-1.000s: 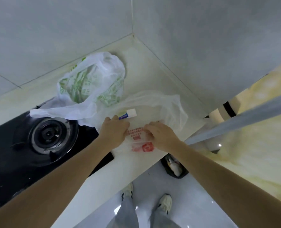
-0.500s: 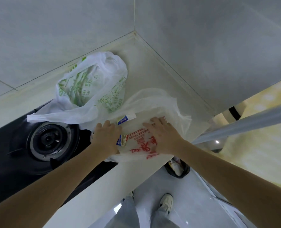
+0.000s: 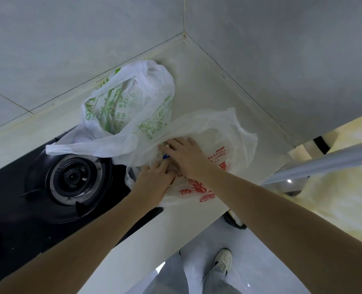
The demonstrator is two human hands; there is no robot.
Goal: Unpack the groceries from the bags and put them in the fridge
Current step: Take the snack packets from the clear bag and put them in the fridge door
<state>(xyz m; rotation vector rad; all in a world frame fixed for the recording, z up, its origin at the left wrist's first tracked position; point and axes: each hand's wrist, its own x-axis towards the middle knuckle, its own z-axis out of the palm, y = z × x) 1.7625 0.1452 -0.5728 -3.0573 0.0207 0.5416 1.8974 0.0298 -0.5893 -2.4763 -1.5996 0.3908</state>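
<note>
Burner [image 3: 73, 178] is sitting at the left of the frame on the black hob, which we are not touching. Moving right, the green-printed bag [image 3: 131, 107] is slumping upper centre on the pale counter [image 3: 199, 81], mouth open, contents not visible. Centre frame, our left hand [image 3: 154, 183] is curling its fingers into the near edge of the red-printed bag [image 3: 214, 158], gripping the plastic. Our right hand [image 3: 186, 155] is reaching over the bag mouth with fingers bent down around a small blue-and-white item [image 3: 165, 156]; we cannot tell whether it is actually gripping it, since the fingertips are hidden. The red-printed bag is lying right of centre, touching the green-printed one. We are judging this as the unpacking step, early on: opening the bag and fishing out an item. Next move is calling for a firm hold on that item, lifting it clear of the film, then carrying it to the fridge, which is not in view.
</note>
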